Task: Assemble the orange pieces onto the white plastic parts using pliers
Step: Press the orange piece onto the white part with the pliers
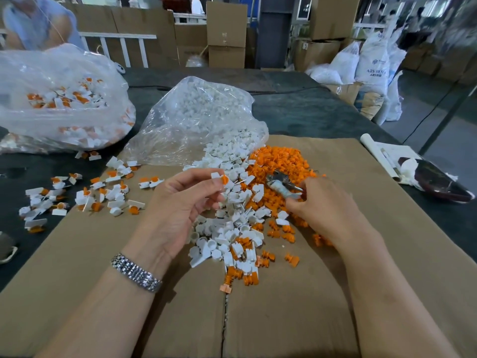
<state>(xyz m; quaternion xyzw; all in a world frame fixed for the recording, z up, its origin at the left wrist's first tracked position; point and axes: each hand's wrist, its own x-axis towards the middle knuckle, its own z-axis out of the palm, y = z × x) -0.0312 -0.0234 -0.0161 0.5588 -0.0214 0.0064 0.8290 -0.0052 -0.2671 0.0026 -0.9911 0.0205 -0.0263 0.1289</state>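
My left hand (180, 202) pinches a white plastic part with an orange piece on it (219, 178) between thumb and fingertips, above the mixed pile. My right hand (322, 202) grips the pliers (281, 186) by their taped handles, the metal jaws pointing up and left over the orange pieces. Loose white parts (232, 228) lie in a heap between my hands. A heap of orange pieces (278, 161) lies behind and to the right of them, on a flat sheet of cardboard (387, 228).
Assembled white-and-orange parts (85, 195) are scattered at the left. A clear bag of white parts (201, 115) lies open behind the pile; another bag of assembled parts (59, 99) is at far left. A dark dish (436, 182) and a white roll sit at right.
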